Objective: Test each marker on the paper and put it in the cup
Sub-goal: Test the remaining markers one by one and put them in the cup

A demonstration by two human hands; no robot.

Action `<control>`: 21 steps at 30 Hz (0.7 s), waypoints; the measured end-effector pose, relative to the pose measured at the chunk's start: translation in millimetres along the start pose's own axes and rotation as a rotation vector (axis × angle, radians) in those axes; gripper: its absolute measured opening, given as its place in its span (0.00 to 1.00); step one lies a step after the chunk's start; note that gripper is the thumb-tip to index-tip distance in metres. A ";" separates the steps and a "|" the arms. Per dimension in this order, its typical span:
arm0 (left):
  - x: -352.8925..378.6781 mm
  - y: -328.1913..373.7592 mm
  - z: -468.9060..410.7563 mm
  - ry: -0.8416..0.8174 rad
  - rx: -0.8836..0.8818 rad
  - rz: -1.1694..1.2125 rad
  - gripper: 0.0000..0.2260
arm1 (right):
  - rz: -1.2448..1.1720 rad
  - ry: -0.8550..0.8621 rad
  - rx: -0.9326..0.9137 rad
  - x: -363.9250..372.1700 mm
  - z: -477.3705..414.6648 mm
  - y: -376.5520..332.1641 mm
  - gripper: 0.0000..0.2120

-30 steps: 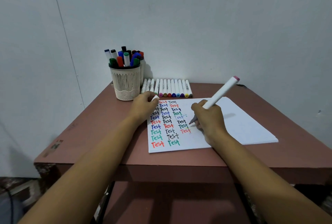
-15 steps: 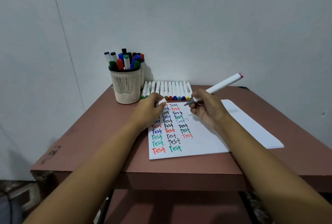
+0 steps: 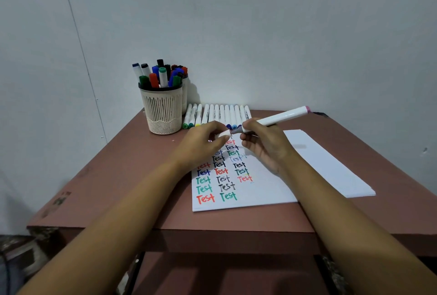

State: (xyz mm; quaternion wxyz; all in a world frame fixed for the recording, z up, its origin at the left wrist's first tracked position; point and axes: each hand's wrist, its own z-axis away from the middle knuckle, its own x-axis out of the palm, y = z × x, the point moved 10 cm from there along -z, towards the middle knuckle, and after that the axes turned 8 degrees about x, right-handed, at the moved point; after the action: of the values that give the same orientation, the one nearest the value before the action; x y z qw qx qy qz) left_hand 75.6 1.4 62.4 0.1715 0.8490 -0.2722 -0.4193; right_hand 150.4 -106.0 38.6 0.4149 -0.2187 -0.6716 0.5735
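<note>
My right hand point(image 3: 264, 145) grips a white marker point(image 3: 281, 117) with a pink end cap, held nearly level above the paper point(image 3: 267, 190), its bare tip pointing left. My left hand point(image 3: 203, 143) pinches the marker's white cap point(image 3: 223, 134) right at that tip. The paper carries columns of the word "Test" in several colours. A cream slotted cup point(image 3: 163, 110) full of capped markers stands at the back left. A row of white markers point(image 3: 217, 114) lies along the wall behind my hands.
A second cup point(image 3: 185, 96) is partly hidden behind the first. The paper is a thin stack reaching the table's right side. The brown table point(image 3: 123, 171) sits in a corner of two grey walls, its front edge close to me.
My right hand lifted the marker off the paper and swung its tip leftward. My left hand came up with the cap, which now meets the tip.
</note>
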 end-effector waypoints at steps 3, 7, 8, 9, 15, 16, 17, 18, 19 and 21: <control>0.5 4.5 0.4 0.007 0.039 0.031 0.08 | 0.060 -0.040 0.002 4.9 0.8 2.7 0.06; -2.9 6.2 1.5 0.012 0.043 0.021 0.11 | 0.145 -0.070 0.008 5.1 0.4 3.8 0.06; -2.7 6.5 1.7 0.003 0.037 0.034 0.10 | 0.141 -0.078 0.022 4.9 0.3 5.0 0.06; -1.4 6.9 1.7 -0.011 0.032 0.050 0.10 | 0.128 -0.091 0.038 5.5 0.5 6.6 0.05; 3.2 15.7 1.3 -0.031 0.057 0.084 0.09 | 0.033 -0.149 0.092 11.3 3.8 10.1 0.04; 2.9 16.9 1.5 -0.025 0.064 0.078 0.09 | 0.024 -0.154 0.093 11.3 3.9 9.9 0.04; 2.4 17.7 1.7 -0.018 0.070 0.072 0.10 | 0.019 -0.159 0.093 11.3 4.3 9.8 0.03; 2.3 18.7 2.0 -0.011 0.076 0.068 0.10 | 0.017 -0.162 0.093 11.6 4.2 10.1 0.03; 2.5 19.4 2.1 -0.007 0.080 0.068 0.10 | 0.015 -0.164 0.095 11.8 4.2 10.7 0.03; 4.3 19.0 2.5 -0.005 0.078 0.081 0.09 | 0.014 -0.159 0.104 12.0 3.8 13.0 0.03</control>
State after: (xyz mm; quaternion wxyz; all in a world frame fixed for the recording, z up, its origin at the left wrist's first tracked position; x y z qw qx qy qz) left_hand 69.6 -16.4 68.1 0.1544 0.8422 -0.3229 -0.4031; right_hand 138.2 -95.8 29.9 0.3672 -0.1554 -0.6700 0.6262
